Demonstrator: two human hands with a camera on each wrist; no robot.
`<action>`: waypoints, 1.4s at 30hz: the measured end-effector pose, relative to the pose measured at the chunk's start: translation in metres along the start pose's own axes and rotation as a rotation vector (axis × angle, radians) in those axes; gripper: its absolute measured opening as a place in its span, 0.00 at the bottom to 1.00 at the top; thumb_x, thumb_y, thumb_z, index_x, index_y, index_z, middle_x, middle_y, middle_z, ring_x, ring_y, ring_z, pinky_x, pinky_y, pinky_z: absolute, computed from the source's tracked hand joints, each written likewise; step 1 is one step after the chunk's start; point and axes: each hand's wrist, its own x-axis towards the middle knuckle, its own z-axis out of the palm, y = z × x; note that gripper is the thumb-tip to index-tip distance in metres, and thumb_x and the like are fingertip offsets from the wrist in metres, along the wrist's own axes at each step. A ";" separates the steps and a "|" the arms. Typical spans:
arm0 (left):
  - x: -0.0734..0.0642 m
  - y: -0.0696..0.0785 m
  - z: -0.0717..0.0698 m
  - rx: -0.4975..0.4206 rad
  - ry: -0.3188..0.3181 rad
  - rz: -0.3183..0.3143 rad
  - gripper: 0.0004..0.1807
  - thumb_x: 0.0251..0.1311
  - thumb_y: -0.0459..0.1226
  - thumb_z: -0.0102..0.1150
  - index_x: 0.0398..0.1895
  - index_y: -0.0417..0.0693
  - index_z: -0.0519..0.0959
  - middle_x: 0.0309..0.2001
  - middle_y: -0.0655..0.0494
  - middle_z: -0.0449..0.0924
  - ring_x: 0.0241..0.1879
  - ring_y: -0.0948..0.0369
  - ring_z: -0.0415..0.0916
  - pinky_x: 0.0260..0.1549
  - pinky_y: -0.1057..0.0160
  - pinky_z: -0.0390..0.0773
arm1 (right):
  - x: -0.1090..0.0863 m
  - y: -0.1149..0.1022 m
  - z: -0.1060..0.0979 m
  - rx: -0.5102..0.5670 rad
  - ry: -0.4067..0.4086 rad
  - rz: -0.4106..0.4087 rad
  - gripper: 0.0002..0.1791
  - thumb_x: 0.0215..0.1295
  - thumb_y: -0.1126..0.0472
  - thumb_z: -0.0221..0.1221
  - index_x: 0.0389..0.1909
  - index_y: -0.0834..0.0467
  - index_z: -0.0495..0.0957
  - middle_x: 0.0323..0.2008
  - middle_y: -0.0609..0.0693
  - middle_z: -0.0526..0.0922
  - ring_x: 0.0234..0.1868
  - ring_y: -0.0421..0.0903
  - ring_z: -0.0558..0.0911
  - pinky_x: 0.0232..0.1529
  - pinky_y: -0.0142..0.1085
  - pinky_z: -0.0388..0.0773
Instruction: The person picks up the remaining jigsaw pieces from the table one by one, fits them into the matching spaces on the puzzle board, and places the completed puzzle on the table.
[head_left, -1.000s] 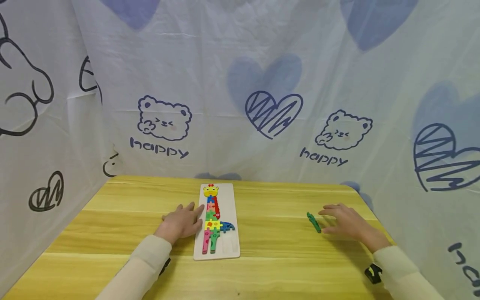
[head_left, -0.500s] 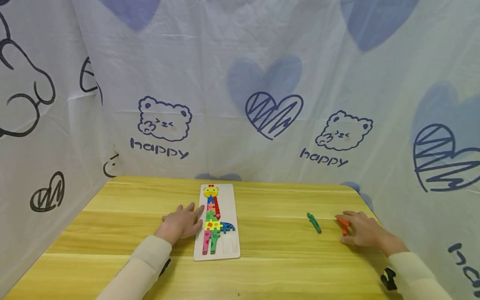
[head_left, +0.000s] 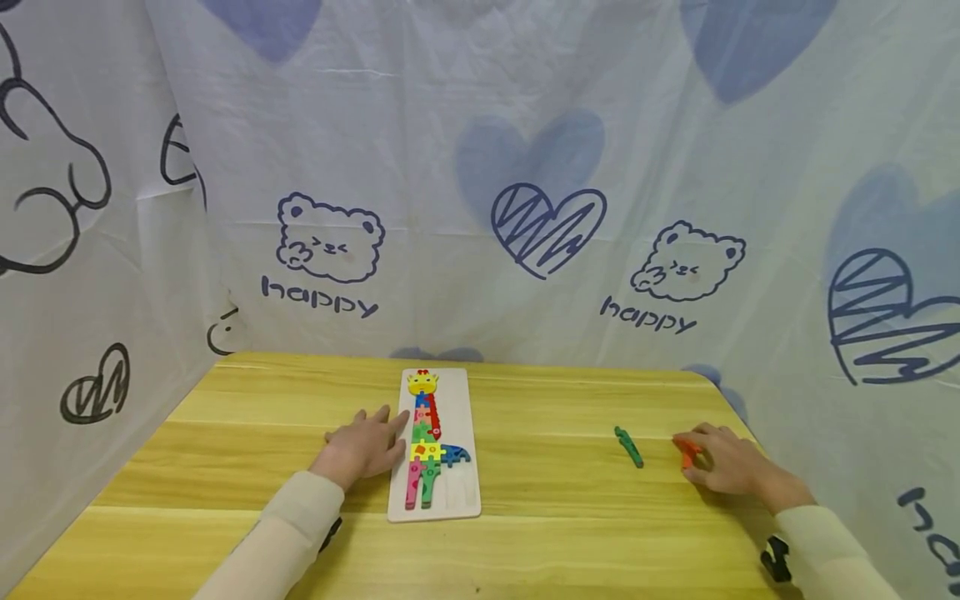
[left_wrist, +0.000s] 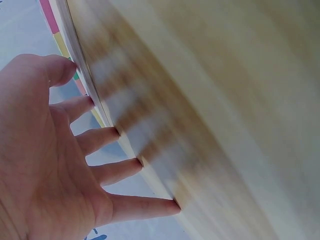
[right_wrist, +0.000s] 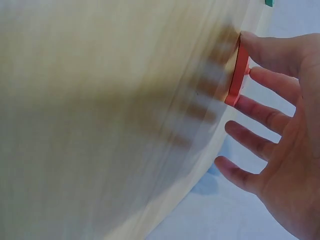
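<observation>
A giraffe puzzle of brightly coloured interlocking pieces lies on a white board left of centre in the head view. Bare recesses show at the board's lower right. My left hand spreads its fingers at the board's left edge; in the left wrist view the thumb is beside that edge and the fingertips meet the tabletop. Over on the right, my right hand pinches an orange puzzle piece between thumb and fingers, low at the table. The right wrist view shows the orange piece edge-on.
A green puzzle piece lies on the wooden table, between the board and my right hand. A white curtain with blue hearts and bear drawings stands behind the table and along both sides.
My right hand has moved right, away from the green piece, to the orange piece, which it now pinches. The left hand and the board stay put.
</observation>
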 end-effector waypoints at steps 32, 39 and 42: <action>0.000 0.000 -0.002 -0.003 0.002 -0.002 0.33 0.75 0.52 0.44 0.81 0.57 0.61 0.80 0.41 0.58 0.76 0.28 0.55 0.53 0.12 0.64 | 0.046 -0.091 -0.031 -0.045 0.118 -0.191 0.28 0.60 0.50 0.72 0.60 0.54 0.84 0.52 0.55 0.84 0.52 0.57 0.81 0.48 0.56 0.79; 0.001 0.000 -0.001 -0.001 -0.001 0.003 0.33 0.75 0.52 0.44 0.81 0.57 0.61 0.80 0.41 0.58 0.76 0.28 0.56 0.53 0.12 0.63 | 0.061 -0.123 -0.033 -0.045 0.123 -0.296 0.28 0.59 0.50 0.72 0.60 0.54 0.84 0.52 0.55 0.85 0.53 0.56 0.81 0.52 0.56 0.80; 0.001 0.000 0.000 0.003 -0.001 0.004 0.33 0.75 0.52 0.44 0.81 0.57 0.61 0.80 0.40 0.58 0.76 0.28 0.56 0.53 0.12 0.64 | 0.068 -0.136 -0.033 -0.029 0.115 -0.332 0.28 0.59 0.49 0.72 0.60 0.54 0.84 0.52 0.53 0.85 0.53 0.53 0.80 0.52 0.54 0.79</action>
